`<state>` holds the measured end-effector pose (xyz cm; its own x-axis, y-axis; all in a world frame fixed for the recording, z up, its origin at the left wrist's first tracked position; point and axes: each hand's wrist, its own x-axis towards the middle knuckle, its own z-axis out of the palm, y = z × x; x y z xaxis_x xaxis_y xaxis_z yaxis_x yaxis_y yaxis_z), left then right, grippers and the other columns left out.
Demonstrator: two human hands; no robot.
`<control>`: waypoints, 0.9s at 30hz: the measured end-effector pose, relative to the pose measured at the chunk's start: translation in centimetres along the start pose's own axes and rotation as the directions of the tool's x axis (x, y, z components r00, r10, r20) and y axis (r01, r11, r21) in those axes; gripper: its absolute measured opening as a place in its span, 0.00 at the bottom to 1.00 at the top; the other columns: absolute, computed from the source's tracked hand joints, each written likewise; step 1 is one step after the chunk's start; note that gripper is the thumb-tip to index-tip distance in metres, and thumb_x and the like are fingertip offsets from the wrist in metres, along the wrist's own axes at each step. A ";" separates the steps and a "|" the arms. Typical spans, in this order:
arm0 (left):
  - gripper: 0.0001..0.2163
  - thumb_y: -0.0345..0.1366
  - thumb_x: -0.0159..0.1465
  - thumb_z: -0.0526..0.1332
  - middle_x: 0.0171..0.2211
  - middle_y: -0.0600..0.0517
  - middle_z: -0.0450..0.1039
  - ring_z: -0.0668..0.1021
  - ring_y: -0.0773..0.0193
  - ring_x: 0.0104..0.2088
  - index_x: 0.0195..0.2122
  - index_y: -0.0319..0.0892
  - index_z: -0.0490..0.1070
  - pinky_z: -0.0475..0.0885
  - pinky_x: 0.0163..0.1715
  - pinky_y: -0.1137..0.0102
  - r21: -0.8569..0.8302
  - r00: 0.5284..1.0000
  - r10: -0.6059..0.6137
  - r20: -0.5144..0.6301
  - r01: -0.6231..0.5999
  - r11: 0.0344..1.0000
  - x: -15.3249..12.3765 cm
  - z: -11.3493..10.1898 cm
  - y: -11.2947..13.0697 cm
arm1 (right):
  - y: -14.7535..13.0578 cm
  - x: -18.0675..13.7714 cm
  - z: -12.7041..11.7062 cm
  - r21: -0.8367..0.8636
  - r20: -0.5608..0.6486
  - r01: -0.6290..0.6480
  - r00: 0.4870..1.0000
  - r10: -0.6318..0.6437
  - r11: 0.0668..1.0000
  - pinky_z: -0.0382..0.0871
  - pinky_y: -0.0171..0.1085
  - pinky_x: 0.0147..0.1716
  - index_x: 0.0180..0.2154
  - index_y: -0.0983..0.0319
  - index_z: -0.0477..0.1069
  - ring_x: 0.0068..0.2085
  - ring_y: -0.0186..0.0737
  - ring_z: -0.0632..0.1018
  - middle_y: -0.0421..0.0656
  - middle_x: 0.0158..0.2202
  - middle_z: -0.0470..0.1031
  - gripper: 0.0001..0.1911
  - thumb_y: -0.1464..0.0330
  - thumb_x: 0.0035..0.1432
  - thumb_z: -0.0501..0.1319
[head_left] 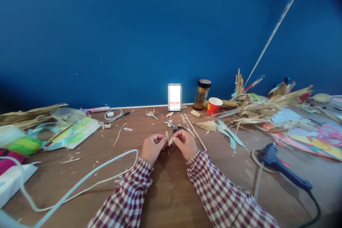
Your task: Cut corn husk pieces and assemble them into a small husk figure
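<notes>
Near the middle of the table my left hand [155, 146] and my right hand [185, 144] meet, each with thumb and fingers pinched together. Between the fingertips are pale, petal-shaped pieces of dried husk [170, 140]. One points upward at my left fingertips and another leans against my right fingertips; I cannot tell if they are joined. Just behind my right hand lies a pair of scissors [175, 127], partly hidden by the fingers. A small husk flower [152, 114] with a light blue strip sits farther back on the table.
At right, a blue hot glue gun [284, 171] lies on the table [165, 199]. Dried husks [275, 105] are heaped behind it. A red paper cup [214, 106] and a lidded jar [202, 95] stand near the wall. A white cable [98, 164] loops beside my left forearm.
</notes>
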<state>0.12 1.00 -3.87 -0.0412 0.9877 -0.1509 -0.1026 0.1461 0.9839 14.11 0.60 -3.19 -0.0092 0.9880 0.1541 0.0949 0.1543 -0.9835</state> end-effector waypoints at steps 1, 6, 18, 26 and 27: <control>0.10 0.40 0.44 0.66 0.19 0.52 0.74 0.75 0.67 0.21 0.25 0.38 0.72 0.71 0.23 0.75 0.005 1.000 0.001 0.003 -0.001 1.000 0.0 0.0 0.0 | 0.0 0.0 0.0 -0.002 -0.002 -0.005 1.000 0.005 1.000 0.63 0.32 0.24 0.26 0.61 0.64 0.24 0.32 0.68 0.37 0.21 0.66 0.07 0.64 0.46 0.59; 0.11 0.39 0.44 0.66 0.19 0.52 0.73 0.75 0.66 0.21 0.25 0.38 0.71 0.71 0.22 0.74 0.004 1.000 -0.008 0.000 0.008 1.000 0.0 0.1 0.2 | -0.1 0.0 0.0 0.004 -0.011 -0.024 1.000 0.024 1.000 0.63 0.32 0.25 0.26 0.61 0.63 0.24 0.32 0.68 0.37 0.22 0.66 0.07 0.65 0.45 0.59; 0.12 0.40 0.45 0.66 0.19 0.51 0.74 0.75 0.66 0.22 0.26 0.37 0.71 0.71 0.22 0.75 0.041 1.000 0.008 0.022 -0.009 0.999 -0.1 0.0 0.1 | 0.1 0.0 -0.1 0.014 -0.008 0.010 1.000 -0.010 1.000 0.64 0.33 0.26 0.26 0.61 0.64 0.25 0.33 0.68 0.38 0.23 0.67 0.07 0.65 0.46 0.59; 0.10 0.39 0.47 0.64 0.19 0.53 0.73 0.75 0.68 0.22 0.26 0.37 0.71 0.70 0.22 0.76 0.062 0.999 0.018 0.046 -0.021 0.998 -0.1 0.0 0.2 | 0.2 0.0 -0.1 0.013 -0.015 0.032 0.999 -0.032 0.999 0.63 0.33 0.25 0.26 0.62 0.65 0.24 0.32 0.68 0.38 0.22 0.67 0.07 0.65 0.46 0.60; 0.10 0.39 0.47 0.64 0.19 0.53 0.73 0.74 0.68 0.22 0.26 0.37 0.71 0.70 0.22 0.76 0.063 0.999 0.018 0.045 -0.021 0.998 -0.2 0.0 0.2 | 0.2 0.0 -0.1 0.020 -0.012 0.030 0.999 -0.030 0.999 0.63 0.33 0.25 0.26 0.62 0.65 0.24 0.32 0.68 0.38 0.22 0.67 0.07 0.65 0.46 0.60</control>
<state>0.12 0.87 -3.61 0.0014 0.9917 -0.1286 -0.0387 0.1286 0.9909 14.18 0.65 -3.35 -0.0002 0.9828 0.1847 0.0747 0.1842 -0.9801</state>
